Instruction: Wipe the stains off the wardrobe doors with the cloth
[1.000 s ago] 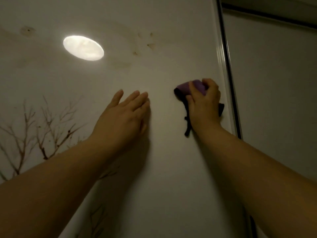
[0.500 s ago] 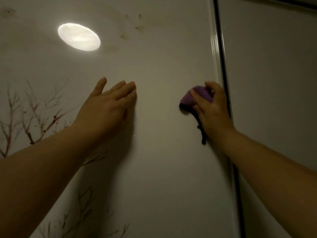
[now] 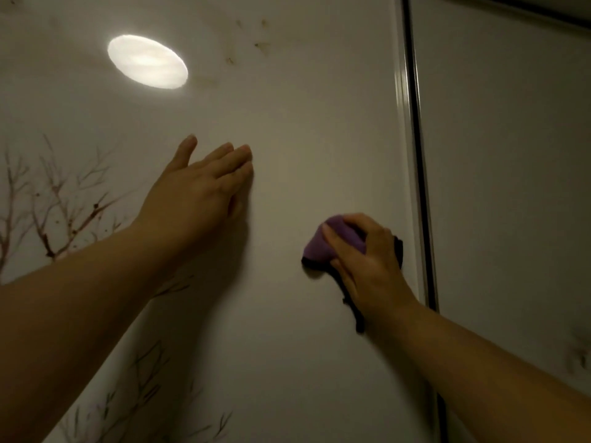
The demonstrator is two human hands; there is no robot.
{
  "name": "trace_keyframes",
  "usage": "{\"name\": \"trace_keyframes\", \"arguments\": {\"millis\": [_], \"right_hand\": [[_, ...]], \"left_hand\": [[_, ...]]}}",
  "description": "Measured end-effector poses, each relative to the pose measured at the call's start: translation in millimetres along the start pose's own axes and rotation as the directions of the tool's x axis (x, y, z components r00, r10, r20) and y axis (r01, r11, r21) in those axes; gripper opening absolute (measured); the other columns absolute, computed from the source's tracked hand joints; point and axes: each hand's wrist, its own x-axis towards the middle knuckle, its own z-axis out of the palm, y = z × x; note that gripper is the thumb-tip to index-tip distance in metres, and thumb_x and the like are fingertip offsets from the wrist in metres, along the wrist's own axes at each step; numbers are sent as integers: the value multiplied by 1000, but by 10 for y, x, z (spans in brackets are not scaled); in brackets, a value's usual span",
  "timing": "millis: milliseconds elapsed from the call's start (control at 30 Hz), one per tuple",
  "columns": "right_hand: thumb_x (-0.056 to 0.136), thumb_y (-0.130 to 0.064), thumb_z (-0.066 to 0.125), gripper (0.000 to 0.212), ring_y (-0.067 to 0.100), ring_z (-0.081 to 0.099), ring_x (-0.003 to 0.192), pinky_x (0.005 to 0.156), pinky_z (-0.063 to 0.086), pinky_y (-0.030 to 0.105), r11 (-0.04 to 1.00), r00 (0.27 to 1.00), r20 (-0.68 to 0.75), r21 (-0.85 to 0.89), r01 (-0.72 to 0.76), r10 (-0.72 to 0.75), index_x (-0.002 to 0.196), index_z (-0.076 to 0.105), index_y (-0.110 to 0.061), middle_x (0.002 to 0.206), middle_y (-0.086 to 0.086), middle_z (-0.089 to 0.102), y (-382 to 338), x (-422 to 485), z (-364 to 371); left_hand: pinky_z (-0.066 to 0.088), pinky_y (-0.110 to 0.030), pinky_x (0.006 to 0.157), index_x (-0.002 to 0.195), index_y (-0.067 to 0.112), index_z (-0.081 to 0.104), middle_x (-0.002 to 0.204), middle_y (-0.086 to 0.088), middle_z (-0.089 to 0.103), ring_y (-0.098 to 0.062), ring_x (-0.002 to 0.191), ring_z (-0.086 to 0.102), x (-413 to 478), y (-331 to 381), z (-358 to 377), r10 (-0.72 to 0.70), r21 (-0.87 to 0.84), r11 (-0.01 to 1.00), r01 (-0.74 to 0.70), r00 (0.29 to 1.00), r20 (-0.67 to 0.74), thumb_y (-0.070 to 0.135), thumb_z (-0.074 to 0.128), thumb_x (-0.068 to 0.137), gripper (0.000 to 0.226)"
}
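We are judging the cloth [image 3: 323,247] to be light, soft and floppy, so we are keeping it bunched into a pad. Our right hand [image 3: 367,263] is curling over the purple wad and pressing it to the wardrobe door [image 3: 287,123] near its right edge. Our left hand [image 3: 198,193] is resting flat on the panel, fingers straight, holding nothing. Brown stains [image 3: 262,46] are showing well above both hands.

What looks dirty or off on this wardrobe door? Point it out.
Brown stains speckle the top of the door, right of the bright light reflection. They stand out on the pale panel. The purple cloth in the right hand sits well below them.
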Motion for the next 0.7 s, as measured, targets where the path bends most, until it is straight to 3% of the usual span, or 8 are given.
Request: {"name": "trace_keyframes", "arguments": {"millis": [67,200,267,367,467,500,600,700], "right_hand": [[97,-35,63,10,9,67,99,91,54,49,977,984,118,155,-148,131,107,66,-37,104,-7,71,-26,-102,99],[98,-41,62,13,13,69,90,86,57,43,981,946,317,158,-117,62,103,67,-31,101,-1,72,-282,-22,280],[97,-38,64,12,17,70,91,85,57,44,970,966,257,226,-90,30,103,68,-28,102,2,72,-340,199,287],[91,-33,74,9,21,72,91,82,59,54,890,988,-4,435,-138,155,96,70,-39,97,-3,72,-261,664,196],[92,-27,72,29,15,63,99,91,55,51,930,940,-282,357,-84,193,98,59,-53,103,-23,61,-82,1113,14],[92,-29,71,30,16,59,105,93,54,50,943,913,-347,318,-103,216,107,53,-49,113,-17,54,-51,1249,-31],[92,-38,67,32,21,56,107,87,56,52,942,857,-444,312,-127,262,117,47,-41,117,-11,43,-147,1639,-13],[95,-41,62,26,21,55,106,89,55,43,946,882,-416,313,-91,222,115,46,-40,116,-10,42,-457,1826,250]], "left_hand": [[10,-52,109,132,12,45,142,-7,41,-28,128,41,14,-5,-13,-13,-5,1000,13,1000,6,28,25,89,50],[9,-48,111,131,15,47,140,-4,43,-25,126,44,23,-16,-14,-6,-5,1000,7,1000,6,34,20,87,55],[9,-46,110,128,15,50,137,-4,48,-24,122,48,31,-33,-32,2,8,1000,-2,1000,-1,32,23,86,53],[14,-47,107,122,14,57,131,-4,54,-24,116,55,50,-68,-64,24,28,999,-24,1000,-3,28,29,82,50],[17,-47,106,121,16,59,130,-3,55,-23,115,55,51,-107,-57,50,33,998,-51,999,12,24,32,79,50],[17,-48,106,121,16,58,131,-2,54,-23,116,55,43,-120,-44,53,30,998,-54,998,14,24,32,80,50],[17,-47,106,120,16,59,130,-1,55,-21,116,55,47,-137,-27,56,7,998,-56,998,8,26,33,80,49],[18,-47,105,121,16,59,129,-2,56,-21,115,56,74,-225,-63,18,-31,999,-19,1000,-19,29,33,81,49]]}}
